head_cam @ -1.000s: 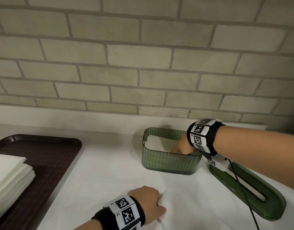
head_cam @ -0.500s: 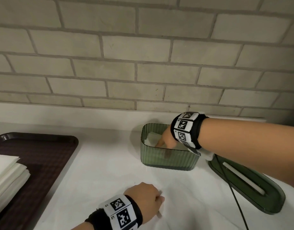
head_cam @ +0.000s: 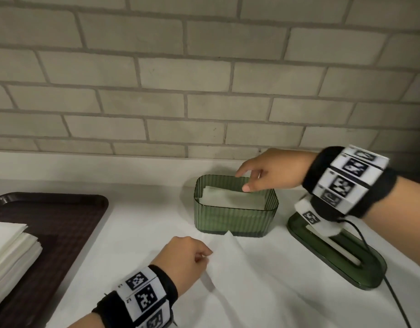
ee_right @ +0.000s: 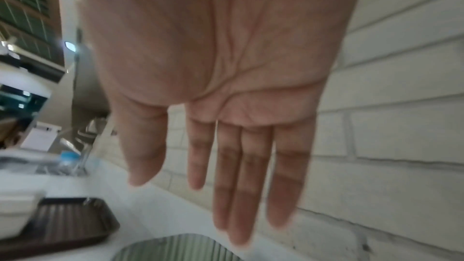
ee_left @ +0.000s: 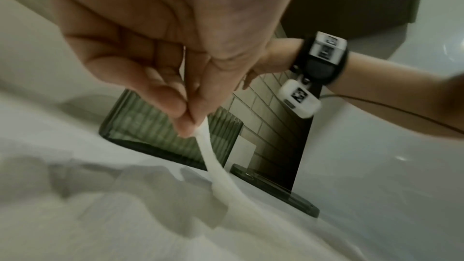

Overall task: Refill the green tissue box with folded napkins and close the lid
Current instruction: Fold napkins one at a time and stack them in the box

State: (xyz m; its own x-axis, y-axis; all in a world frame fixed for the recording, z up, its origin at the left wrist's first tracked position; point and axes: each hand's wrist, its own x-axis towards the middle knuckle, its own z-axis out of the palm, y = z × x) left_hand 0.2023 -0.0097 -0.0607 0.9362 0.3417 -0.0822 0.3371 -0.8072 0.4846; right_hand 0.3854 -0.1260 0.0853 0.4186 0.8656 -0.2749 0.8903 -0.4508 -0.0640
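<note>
The green ribbed tissue box (head_cam: 235, 220) stands open on the white counter, with folded white napkins (head_cam: 228, 197) lying inside it. Above its far right rim hovers my right hand (head_cam: 263, 176), fingers straight and holding nothing; the right wrist view shows the same flat palm (ee_right: 226, 106) over the box rim (ee_right: 180, 245). The green lid (head_cam: 334, 256) lies flat to the right of the box. In front of the box my left hand (head_cam: 187, 259) pinches the edge of a loose white napkin (head_cam: 237, 275), thumb and forefinger closed on it in the left wrist view (ee_left: 191, 118).
A dark brown tray (head_cam: 62, 228) at the left holds a stack of white napkins (head_cam: 10, 252). A brick wall (head_cam: 204, 79) rises just behind the box. A black cable (head_cam: 393, 299) trails from my right wrist across the counter near the lid.
My right hand has come up out of the box and now hovers open above its rim. My left hand has lifted the napkin's edge off the counter.
</note>
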